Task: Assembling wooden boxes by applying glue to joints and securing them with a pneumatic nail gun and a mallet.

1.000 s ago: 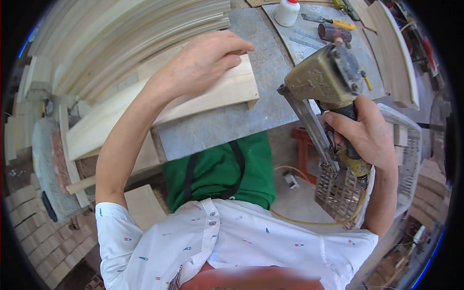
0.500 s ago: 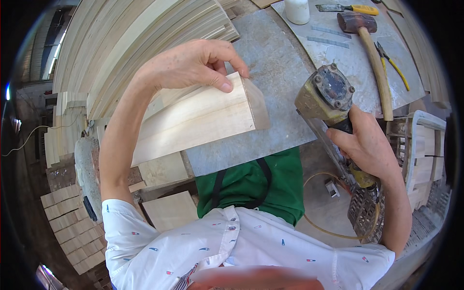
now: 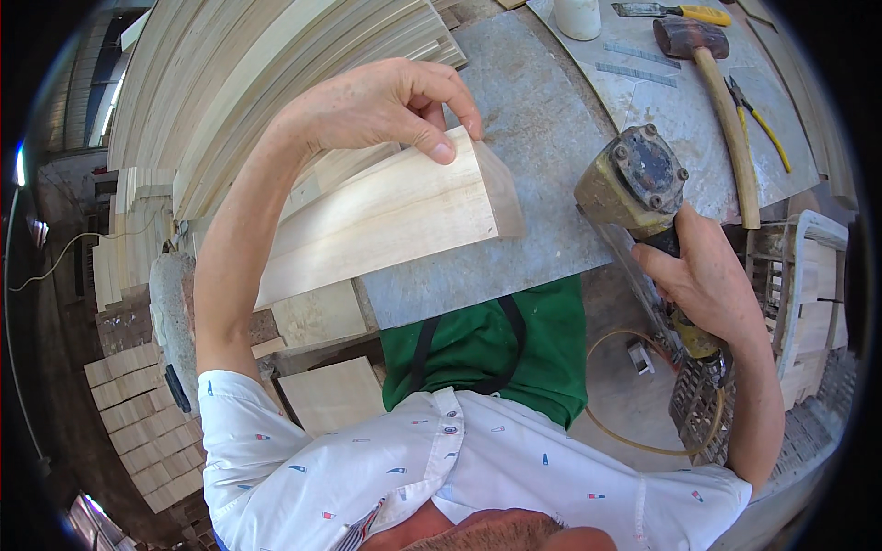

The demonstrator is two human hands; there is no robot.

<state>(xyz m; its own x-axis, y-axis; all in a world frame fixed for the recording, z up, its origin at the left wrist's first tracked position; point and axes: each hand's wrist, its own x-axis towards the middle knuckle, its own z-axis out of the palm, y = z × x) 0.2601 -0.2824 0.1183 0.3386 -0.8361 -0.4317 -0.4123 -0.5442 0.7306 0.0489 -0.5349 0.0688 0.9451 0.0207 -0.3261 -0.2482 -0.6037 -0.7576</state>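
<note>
My left hand (image 3: pixel 400 106) grips the top corner of a pale wooden box-like piece (image 3: pixel 395 216), thumb on its near face and fingers over the far edge. The piece rests on a grey metal-topped bench (image 3: pixel 542 138), its end board facing right. In my right hand (image 3: pixel 707 271) is a pneumatic nail gun (image 3: pixel 634 179) with a worn yellowish head, held by its handle. It stands apart from the wood, off to the right. A yellowish air hose (image 3: pixel 625 441) runs from the gun's handle end.
Long wooden boards (image 3: pixel 276 83) are stacked at the far left. On the right side lie a mallet (image 3: pixel 721 110), pliers (image 3: pixel 758 124), a yellow-handled chisel (image 3: pixel 675 12), nail strips (image 3: pixel 638 73) and a white bottle (image 3: pixel 578 16). A plastic crate (image 3: pixel 795 303) stands at right; cut blocks (image 3: pixel 147 422) at lower left.
The whole view has shifted slightly. Both hands keep their holds, and the nail gun and wooden piece stay nearly in the same places relative to the bench.
</note>
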